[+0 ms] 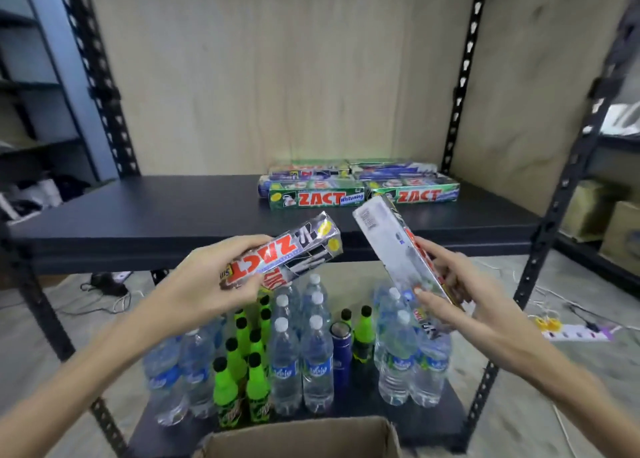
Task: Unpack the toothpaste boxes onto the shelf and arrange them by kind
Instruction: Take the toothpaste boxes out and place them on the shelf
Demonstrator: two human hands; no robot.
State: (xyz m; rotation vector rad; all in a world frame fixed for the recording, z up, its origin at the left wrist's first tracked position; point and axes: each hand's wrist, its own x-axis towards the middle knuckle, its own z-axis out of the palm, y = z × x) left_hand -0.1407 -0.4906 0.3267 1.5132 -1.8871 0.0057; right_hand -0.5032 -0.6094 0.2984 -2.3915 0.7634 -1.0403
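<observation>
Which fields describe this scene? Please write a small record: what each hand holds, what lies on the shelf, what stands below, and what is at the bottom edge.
left hand: grips silver toothpaste boxes, logo upside down
right hand: holds a tilted silver pack, back side up
upper shelf: green boxes in front, blue ones behind, at the right
lower shelf: water bottles, green bottles
bottom edge: open cardboard box

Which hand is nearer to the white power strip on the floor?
Right. The right hand is just left of the power strip; the left hand is much farther left.
</observation>
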